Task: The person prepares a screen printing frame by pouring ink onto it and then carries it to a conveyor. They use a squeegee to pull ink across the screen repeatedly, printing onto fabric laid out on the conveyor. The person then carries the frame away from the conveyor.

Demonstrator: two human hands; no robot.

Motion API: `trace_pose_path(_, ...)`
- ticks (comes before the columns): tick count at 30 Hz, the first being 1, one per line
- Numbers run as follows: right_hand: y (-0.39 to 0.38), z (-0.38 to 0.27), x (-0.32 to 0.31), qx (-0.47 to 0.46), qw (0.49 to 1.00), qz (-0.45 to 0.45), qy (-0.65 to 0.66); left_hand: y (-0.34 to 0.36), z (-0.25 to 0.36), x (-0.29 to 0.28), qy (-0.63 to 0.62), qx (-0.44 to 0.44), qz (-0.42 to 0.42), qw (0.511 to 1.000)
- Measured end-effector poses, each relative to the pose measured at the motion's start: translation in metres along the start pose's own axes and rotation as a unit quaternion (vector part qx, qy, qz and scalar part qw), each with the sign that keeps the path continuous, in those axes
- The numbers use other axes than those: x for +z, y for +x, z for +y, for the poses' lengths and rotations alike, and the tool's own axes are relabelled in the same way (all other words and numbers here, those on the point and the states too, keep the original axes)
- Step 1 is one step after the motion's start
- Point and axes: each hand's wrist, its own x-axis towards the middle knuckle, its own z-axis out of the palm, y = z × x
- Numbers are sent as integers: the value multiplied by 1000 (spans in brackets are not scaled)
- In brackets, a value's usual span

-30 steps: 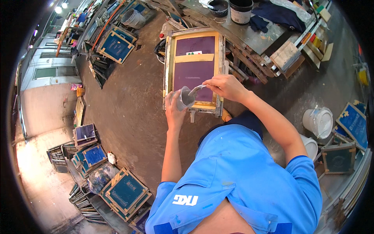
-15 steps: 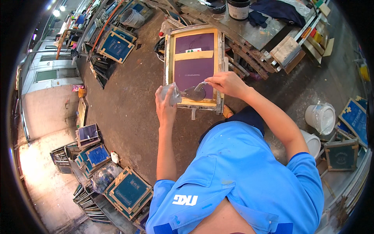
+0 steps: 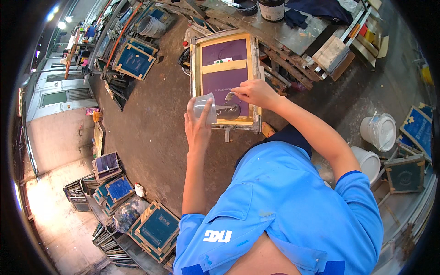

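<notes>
A clear plastic cup (image 3: 205, 109) is tilted to the right in my left hand (image 3: 198, 128), its fingers wrapped around the side. From its mouth, grey ink (image 3: 229, 111) runs into a pool on the near end of a screen-printing screen. Purple mesh (image 3: 220, 82) fills this screen, bordered with yellow tape and a worn frame (image 3: 194, 68). My right hand (image 3: 259, 94) pinches a small spatula-like tool (image 3: 229, 96) just above the ink pool. Its tip is smeared grey; the fingers hide its handle.
Behind the screen stands a metal-topped table (image 3: 300, 39) with a black ink tub (image 3: 272, 10) and dark cloth. White lidded buckets (image 3: 378, 132) are on the right. Stacked screens (image 3: 156, 229) stand at the lower left, and more lean at the upper left.
The spatula-like tool has moved back and left off the pool's edge. The cup stays tilted over the screen while the grey pool has grown slightly.
</notes>
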Motion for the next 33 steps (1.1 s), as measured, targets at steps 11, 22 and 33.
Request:
trace_pose_path(11, 43, -14, 59, -102, 991, -70, -54, -11, -78, 68, -293, -128, 53, 946)
trace_pose_path(22, 61, -7, 59, -154, 981, -112, -39, -22, -88, 86, -531, -181, 62, 825)
trace_pose_path(33, 58, -25, 35, -184, 975, -123, 14, -32, -108, 134, -266, -251, 115, 924)
